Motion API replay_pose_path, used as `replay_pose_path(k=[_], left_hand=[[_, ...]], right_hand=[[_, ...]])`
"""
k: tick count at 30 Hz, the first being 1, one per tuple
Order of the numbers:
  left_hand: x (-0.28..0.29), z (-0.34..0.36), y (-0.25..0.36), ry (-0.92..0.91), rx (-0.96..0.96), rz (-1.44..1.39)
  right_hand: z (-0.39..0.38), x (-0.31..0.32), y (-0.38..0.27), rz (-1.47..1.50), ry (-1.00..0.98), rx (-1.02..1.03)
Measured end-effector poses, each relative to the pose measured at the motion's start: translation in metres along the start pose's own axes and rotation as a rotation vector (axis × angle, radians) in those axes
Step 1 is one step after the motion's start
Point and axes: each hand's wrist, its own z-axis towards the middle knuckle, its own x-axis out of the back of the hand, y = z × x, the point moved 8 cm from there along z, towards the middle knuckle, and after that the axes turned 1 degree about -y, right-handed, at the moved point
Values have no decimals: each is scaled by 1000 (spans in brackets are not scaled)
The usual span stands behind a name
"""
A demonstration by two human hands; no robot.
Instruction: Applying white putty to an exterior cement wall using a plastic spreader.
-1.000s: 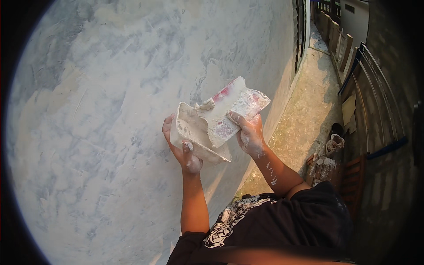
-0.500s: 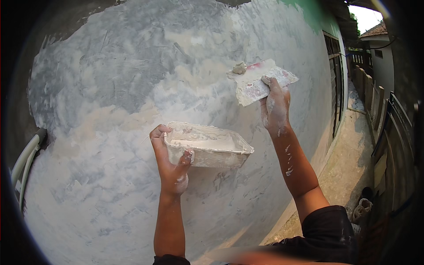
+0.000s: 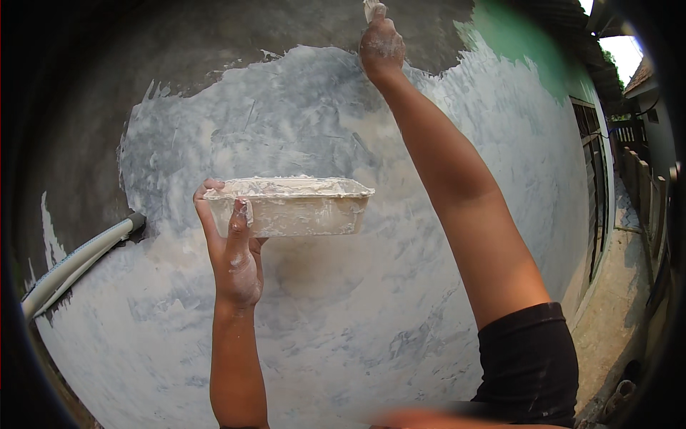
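A clear plastic tub, smeared with off-white filler paste, is gripped at its left end by my left hand. The thumb presses on its near side and the fingers wrap round the far side. From this low angle little of the paste inside shows. High at the top edge, my right hand closes on a paste-coated spreader. Most of that flat blade lies out of the picture. Before both hands stands a wall coated in patchy white and grey filler, with a bare dark grey area above.
A pale pipe sticks out of the wall at the left. Green paint covers the upper right. A barred window sits further along, beside a narrow concrete path and a fence.
My right hand has risen with the spreader to the dark upper wall. The tub in my left hand has shifted left and slightly up. The view has tilted upward.
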Motion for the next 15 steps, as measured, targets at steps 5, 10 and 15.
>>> replay_pose_path(k=[5, 10, 15], left_hand=[[14, -4, 25, 43, -32, 81], [28, 0, 19, 76, -49, 118], [32, 18, 3, 83, -74, 69]], right_hand=[[-2, -65, -19, -359, -411, 56], [-15, -82, -49, -390, -511, 295], [-51, -54, -89, -323, -537, 461]])
